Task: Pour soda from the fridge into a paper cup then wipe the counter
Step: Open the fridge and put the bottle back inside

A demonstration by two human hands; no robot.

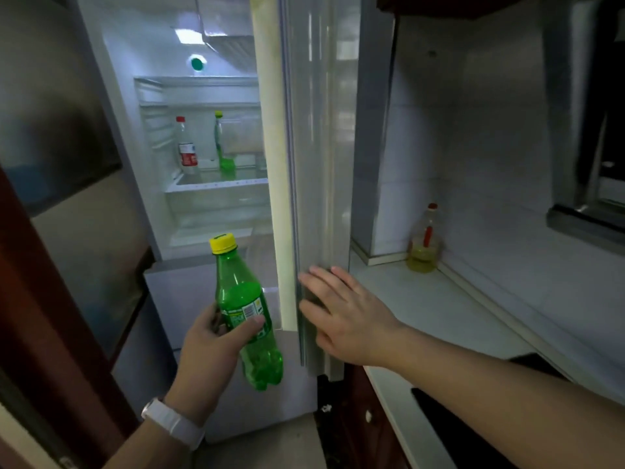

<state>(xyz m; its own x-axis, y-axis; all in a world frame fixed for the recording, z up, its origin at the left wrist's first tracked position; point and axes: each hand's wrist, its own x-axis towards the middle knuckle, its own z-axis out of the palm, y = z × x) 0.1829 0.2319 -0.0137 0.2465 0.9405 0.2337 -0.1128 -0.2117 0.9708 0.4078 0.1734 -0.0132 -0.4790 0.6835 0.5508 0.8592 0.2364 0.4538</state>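
My left hand [211,346] grips a green soda bottle [245,299] with a yellow cap around its label, holding it upright in front of the open fridge [203,198]. My right hand [341,313] lies flat with straight fingers against the edge of the fridge door [318,164], which stands ajar. Inside, on a lit shelf, stand a clear bottle with a red cap and red label [186,147] and a green bottle with a yellow cap [223,147]. The white counter [439,309] runs to the right of the door. No paper cup is in view.
A bottle of yellow oil with a red cap [424,242] stands in the counter's back corner against the tiled wall. A dark cooktop [473,434] sits in the counter near my right forearm. A dark wooden frame [50,299] borders the left side.
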